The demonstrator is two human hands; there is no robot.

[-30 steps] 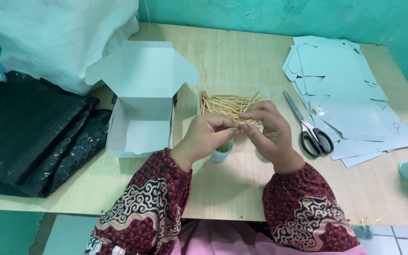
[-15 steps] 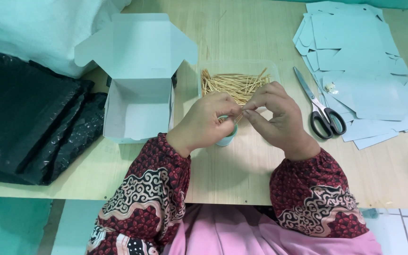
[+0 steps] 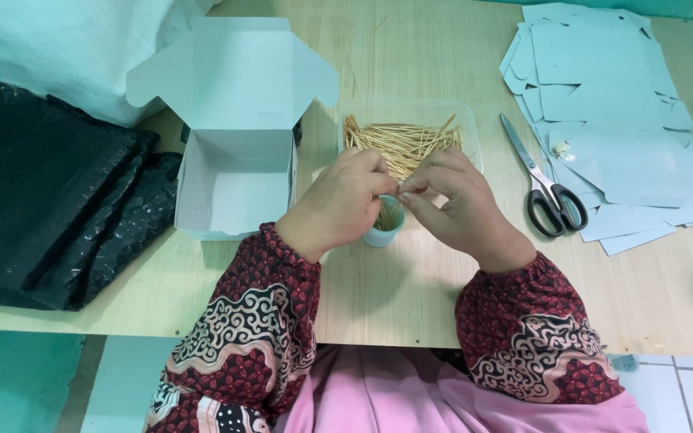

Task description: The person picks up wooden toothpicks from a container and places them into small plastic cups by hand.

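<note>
Clear tray (image 3: 475,120) holds toothpicks (image 3: 403,140); small cup (image 3: 384,232) holds some

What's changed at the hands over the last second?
Both hands came down from above the clear tray of sticks toward the small cup: left hand and right hand now meet over its rim, fingertips pinched over the sticks in it. The open box, scissors and black bags lie as before.
</note>
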